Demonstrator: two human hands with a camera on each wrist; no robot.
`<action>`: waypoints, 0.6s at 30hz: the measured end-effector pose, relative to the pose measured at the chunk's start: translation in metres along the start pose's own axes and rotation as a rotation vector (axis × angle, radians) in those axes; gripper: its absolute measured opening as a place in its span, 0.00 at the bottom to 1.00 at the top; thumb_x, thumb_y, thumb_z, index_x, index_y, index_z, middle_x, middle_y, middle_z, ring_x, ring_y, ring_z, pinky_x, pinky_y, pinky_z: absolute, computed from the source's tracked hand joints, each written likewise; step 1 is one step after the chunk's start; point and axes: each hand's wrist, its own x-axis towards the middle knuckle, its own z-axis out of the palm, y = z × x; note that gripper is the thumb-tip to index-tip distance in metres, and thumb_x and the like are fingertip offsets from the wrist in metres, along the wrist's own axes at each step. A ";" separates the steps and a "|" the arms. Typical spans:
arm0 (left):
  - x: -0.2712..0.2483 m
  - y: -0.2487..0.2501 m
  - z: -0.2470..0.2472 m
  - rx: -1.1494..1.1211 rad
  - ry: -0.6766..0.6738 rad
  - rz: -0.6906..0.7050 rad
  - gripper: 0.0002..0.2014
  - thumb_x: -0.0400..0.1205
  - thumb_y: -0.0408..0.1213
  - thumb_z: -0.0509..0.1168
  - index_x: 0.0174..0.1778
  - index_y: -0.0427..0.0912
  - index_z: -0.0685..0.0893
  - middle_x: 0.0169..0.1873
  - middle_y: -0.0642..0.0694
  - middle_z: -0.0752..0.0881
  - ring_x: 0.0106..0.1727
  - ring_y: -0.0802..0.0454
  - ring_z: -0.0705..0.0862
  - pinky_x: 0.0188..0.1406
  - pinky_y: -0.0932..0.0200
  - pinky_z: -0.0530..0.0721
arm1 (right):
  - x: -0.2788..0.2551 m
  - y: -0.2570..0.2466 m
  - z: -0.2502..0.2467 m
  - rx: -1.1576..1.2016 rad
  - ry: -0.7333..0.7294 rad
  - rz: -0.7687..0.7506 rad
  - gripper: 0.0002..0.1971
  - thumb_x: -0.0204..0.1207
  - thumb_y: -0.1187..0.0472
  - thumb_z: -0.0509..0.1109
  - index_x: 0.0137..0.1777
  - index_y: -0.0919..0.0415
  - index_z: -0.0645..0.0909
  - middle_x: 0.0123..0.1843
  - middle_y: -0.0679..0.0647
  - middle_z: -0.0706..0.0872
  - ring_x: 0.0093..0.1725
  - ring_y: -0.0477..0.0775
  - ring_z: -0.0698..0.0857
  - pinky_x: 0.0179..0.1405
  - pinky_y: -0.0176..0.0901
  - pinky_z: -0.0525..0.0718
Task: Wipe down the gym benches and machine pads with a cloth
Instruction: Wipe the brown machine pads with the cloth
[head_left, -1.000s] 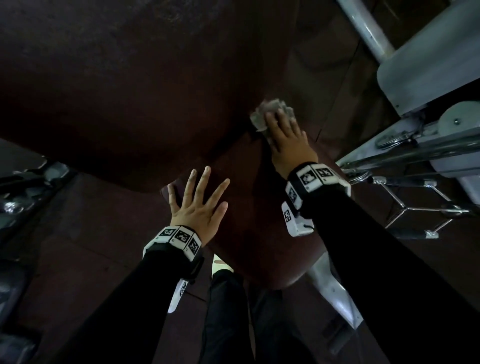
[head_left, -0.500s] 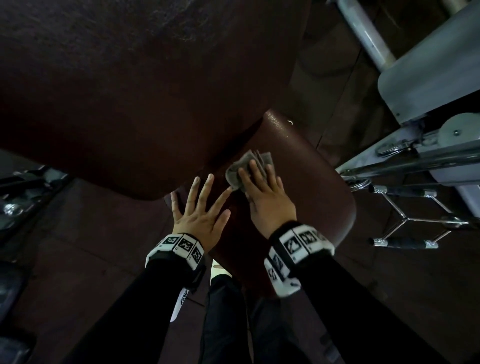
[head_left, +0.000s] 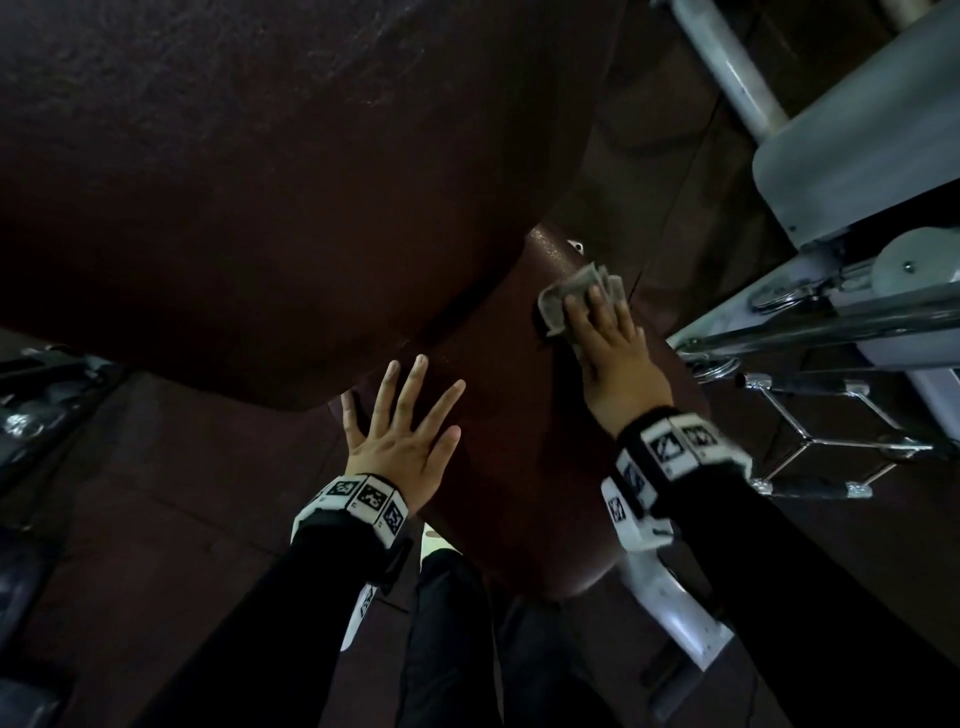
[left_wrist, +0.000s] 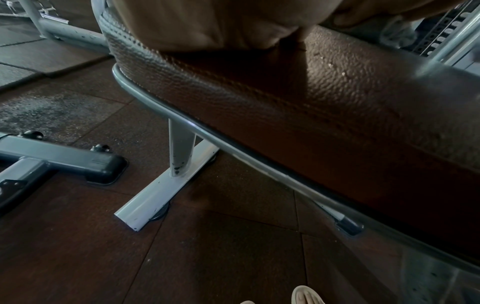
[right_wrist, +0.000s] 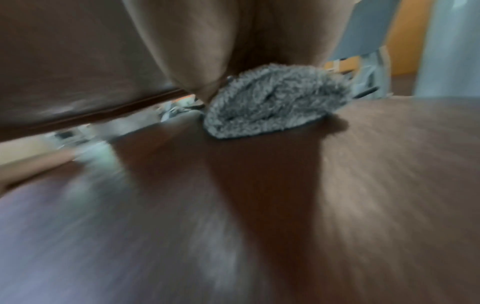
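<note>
no legible text, wristbands (head_left: 363, 496) bear coded squares only

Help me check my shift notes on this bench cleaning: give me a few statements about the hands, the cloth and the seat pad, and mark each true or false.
1. The right hand presses a grey cloth onto the brown seat pad. True.
2. The left hand holds a second cloth. False: it holds nothing and lies flat on the pad, fingers spread.
3. The cloth lies near the pad's far right edge in the head view. True.
4. The cloth hangs from the metal handle at right. False: it is on the pad, under the right hand's fingers.
5. The bench stands on a pale metal frame over dark floor tiles. True.
</note>
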 end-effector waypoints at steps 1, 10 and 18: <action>0.000 0.000 0.000 0.005 0.004 0.002 0.24 0.81 0.63 0.31 0.69 0.79 0.24 0.73 0.63 0.18 0.73 0.59 0.16 0.60 0.45 0.09 | -0.012 -0.003 0.006 -0.015 0.001 -0.022 0.30 0.84 0.62 0.55 0.82 0.43 0.48 0.84 0.46 0.43 0.82 0.56 0.39 0.79 0.56 0.43; 0.001 0.000 0.000 0.010 0.012 -0.007 0.24 0.81 0.62 0.31 0.68 0.79 0.24 0.72 0.64 0.17 0.72 0.60 0.15 0.60 0.45 0.09 | 0.031 -0.066 0.024 -0.194 -0.110 -0.199 0.30 0.83 0.60 0.53 0.82 0.43 0.48 0.85 0.46 0.42 0.83 0.54 0.38 0.79 0.52 0.38; 0.002 -0.002 0.004 0.024 0.024 0.000 0.24 0.81 0.63 0.30 0.69 0.78 0.24 0.72 0.62 0.17 0.72 0.60 0.16 0.59 0.45 0.08 | 0.046 -0.011 -0.007 -0.081 -0.068 -0.076 0.32 0.84 0.61 0.53 0.82 0.39 0.45 0.85 0.44 0.41 0.83 0.56 0.41 0.79 0.56 0.44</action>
